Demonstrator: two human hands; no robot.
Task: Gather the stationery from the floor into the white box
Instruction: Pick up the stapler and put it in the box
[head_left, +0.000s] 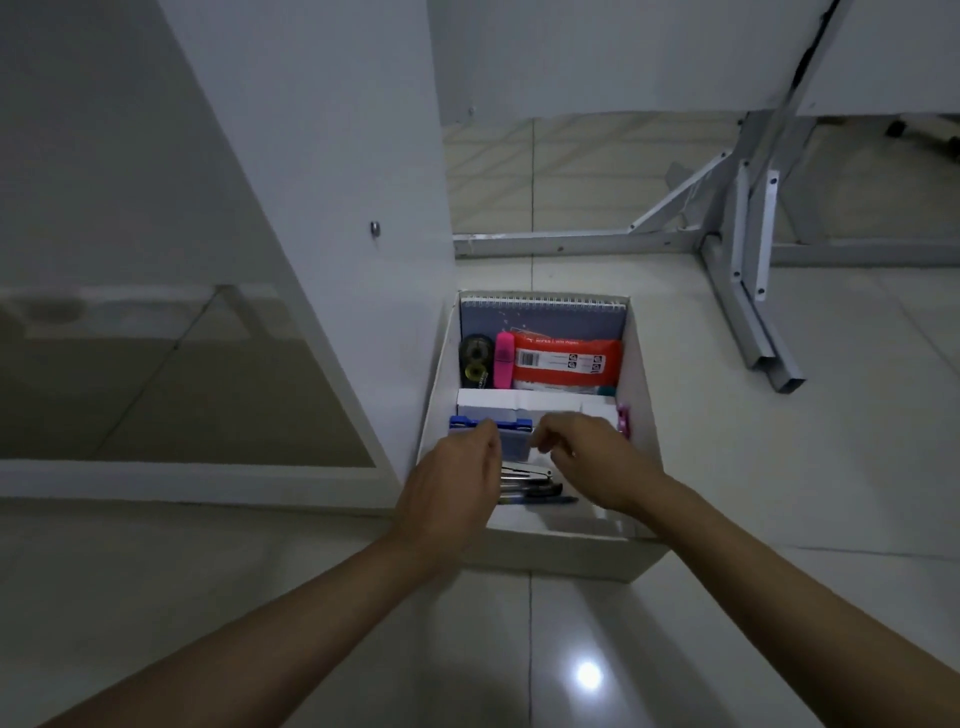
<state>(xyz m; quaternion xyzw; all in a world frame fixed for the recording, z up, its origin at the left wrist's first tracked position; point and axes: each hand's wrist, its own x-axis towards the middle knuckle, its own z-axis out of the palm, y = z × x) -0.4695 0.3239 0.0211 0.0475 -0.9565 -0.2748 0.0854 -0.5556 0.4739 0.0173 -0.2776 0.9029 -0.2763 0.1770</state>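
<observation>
The white box (641, 395) sits on the tiled floor (779, 467), its left wall tight against a white panel (322, 260) and its right and near sides facing bare tile. A grey metal frame (748, 291) stands well apart to the right. Both hands reach over the near rim into the box. The left hand (452, 483) and right hand (597, 462) pinch a small grey-blue case (514, 447) between narrow fingers, above a row of pens (530, 491) on the box bottom. Beyond a white divider (535, 402) lie a spiral notebook (545, 317), an orange packet (569, 358), a pink highlighter (504, 361) and a correction tape (475, 358), packed close.
</observation>
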